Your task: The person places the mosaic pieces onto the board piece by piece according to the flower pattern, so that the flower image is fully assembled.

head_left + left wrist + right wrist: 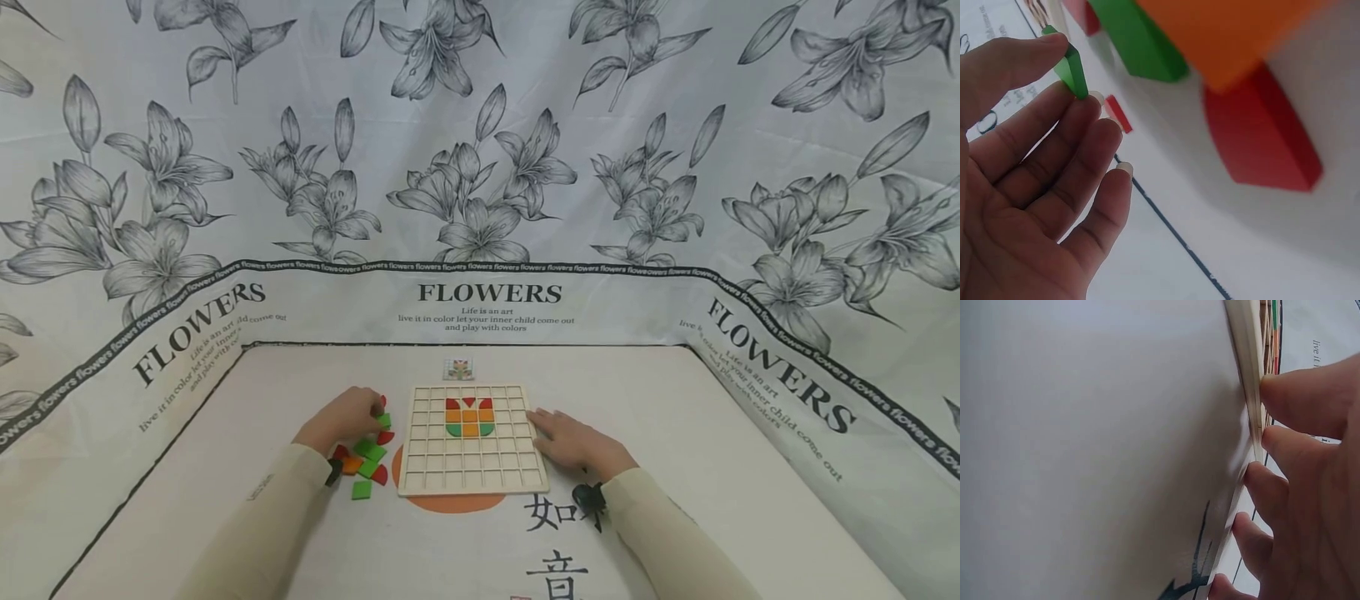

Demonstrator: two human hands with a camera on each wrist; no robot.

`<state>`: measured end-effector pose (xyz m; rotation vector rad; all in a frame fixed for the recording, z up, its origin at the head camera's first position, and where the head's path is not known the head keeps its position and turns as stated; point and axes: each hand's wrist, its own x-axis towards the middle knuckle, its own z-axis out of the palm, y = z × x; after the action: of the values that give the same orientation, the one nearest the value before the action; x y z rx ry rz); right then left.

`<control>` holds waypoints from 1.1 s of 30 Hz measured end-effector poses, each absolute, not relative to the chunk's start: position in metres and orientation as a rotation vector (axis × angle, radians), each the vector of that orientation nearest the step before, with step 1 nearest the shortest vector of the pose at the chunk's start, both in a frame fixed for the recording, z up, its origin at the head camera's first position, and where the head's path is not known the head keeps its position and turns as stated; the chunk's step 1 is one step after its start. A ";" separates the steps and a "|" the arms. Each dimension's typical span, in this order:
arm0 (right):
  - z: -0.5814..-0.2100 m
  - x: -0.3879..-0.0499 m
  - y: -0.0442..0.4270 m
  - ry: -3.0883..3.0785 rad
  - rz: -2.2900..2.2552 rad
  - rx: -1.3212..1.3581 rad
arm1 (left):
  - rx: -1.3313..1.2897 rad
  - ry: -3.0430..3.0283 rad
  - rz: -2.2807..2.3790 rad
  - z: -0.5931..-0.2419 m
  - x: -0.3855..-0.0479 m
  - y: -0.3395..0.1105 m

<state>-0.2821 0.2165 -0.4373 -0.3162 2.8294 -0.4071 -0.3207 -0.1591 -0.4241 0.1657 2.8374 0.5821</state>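
My left hand [347, 419] is left of the wooden grid board [471, 479]. In the left wrist view it pinches a thin green tile [1074, 74] between thumb and index finger, the other fingers loosely bent. Loose tiles lie about this hand: green ones [362, 490], an orange one [351, 466] and red ones [386, 437], some with a curved edge. On the board, red, orange and green tiles [470, 415] form a tulip-like shape. My right hand [573, 442] touches the board's right edge with extended fingers; the right wrist view shows fingertips along the rim [1249, 375].
A small pattern card [458, 369] lies just beyond the board. The white tablecloth [622, 392] has an orange disc [450, 503] printed partly under the board and dark characters [557, 575] at the front. Flower-printed cloth walls [487, 308] enclose the table's back and sides.
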 end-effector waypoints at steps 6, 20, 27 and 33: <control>-0.436 -0.282 0.215 2.823 -0.414 -0.312 | 0.227 2.833 0.553 -0.424 -0.323 -0.150; -0.437 -0.283 0.217 2.834 -0.453 -0.318 | 0.395 2.833 0.603 -0.424 -0.316 -0.123; -0.434 -0.280 0.217 2.834 -0.454 -0.323 | 0.466 2.839 0.584 -0.423 -0.312 -0.108; -0.435 -0.280 0.217 2.834 -0.462 -0.308 | 0.486 2.822 0.584 -0.423 -0.310 -0.100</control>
<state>-0.2802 0.2165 -0.4349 -0.3078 2.8342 -0.4621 -0.3098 -0.0996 -0.4231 0.4865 2.8220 0.5839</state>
